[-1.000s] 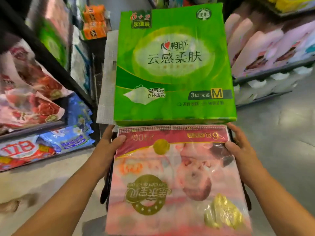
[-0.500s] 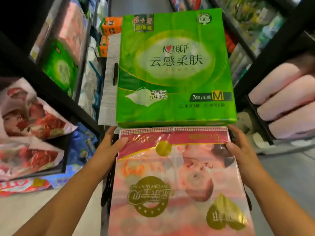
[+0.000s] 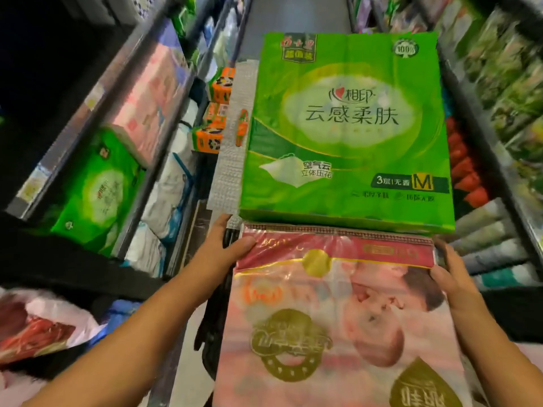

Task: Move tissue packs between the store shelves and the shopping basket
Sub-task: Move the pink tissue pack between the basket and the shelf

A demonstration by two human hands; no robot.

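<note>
Shelves of packaged paper goods run down both sides of a narrow store aisle, the left shelf [image 3: 73, 118] from 7 to 11 o'clock and the right shelf [image 3: 482, 136] from 1 to 4 o'clock, with grey floor [image 3: 293, 13] showing at 12.

At the centre, toward 12 o'clock, a green tissue pack [image 3: 346, 127] lies flat with its label facing us. Its near edge touches the far edge of the pink tissue pack [image 3: 338, 318], which fills the view from the centre to 6 o'clock. Black parts of the shopping basket [image 3: 213, 339] show just beside the pink pack's left edge; we cannot tell how much of either pack it carries.

Our left grip [image 3: 223, 254] holds the pink pack's far left corner, thumb laid on top and fingers reaching past the edge. Our right grip [image 3: 452, 277] holds the far right corner likewise, thumb on the film and fingers hidden behind the side.

We judge the step in hand to be carrying the load along the aisle to a shelf slot. To do it well we should keep both corners level so the green pack does not slide, squeeze the soft film only lightly, and steer midway between the shelves. A matching green pack [image 3: 97, 192] at 9 o'clock may mark the destination.
</note>
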